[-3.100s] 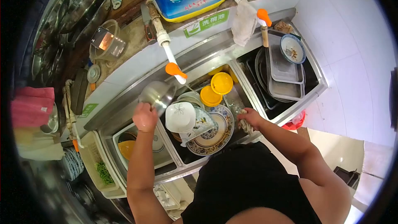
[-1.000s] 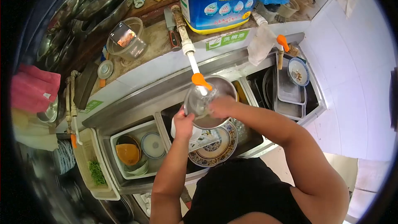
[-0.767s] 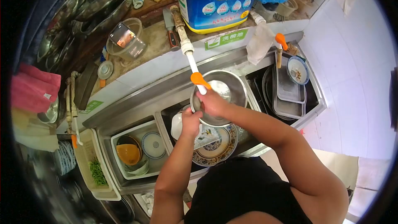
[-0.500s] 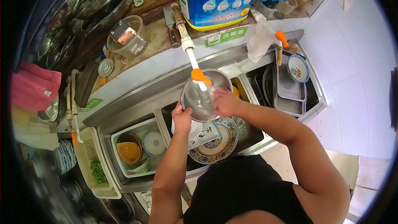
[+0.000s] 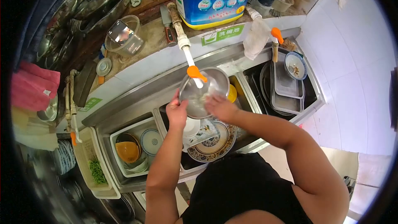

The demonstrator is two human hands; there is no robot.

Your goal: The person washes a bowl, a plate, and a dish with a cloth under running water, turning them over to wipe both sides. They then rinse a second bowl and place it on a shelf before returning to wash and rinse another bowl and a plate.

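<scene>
A round stainless steel bowl [image 5: 195, 103] is held tilted under the white tap with an orange handle [image 5: 195, 74], over the middle sink basin. My left hand [image 5: 177, 112] is closed on the bowl's left rim, thumb on the near side. My right hand [image 5: 222, 107] reaches into the bowl from the right, its fingers smeared by motion against the inner wall. Water splashes in the bowl. Below it in the basin lie a large flower-patterned plate [image 5: 222, 145], a small white dish [image 5: 190, 127] and a patterned rectangular dish [image 5: 206, 134].
On the left are a white tub [image 5: 115, 141] with bowls and a plate, and a basket [image 5: 85, 153] with greens. At right, metal trays [image 5: 286, 103] and a blue-rimmed bowl [image 5: 295, 67] sit in another basin. A blue detergent jug [image 5: 211, 0] and a knife [image 5: 168, 27] occupy the ledge.
My right hand has shifted from the bowl's right side down and inward along its inner wall. My left hand keeps its grip on the rim. The whole view has shifted slightly.
</scene>
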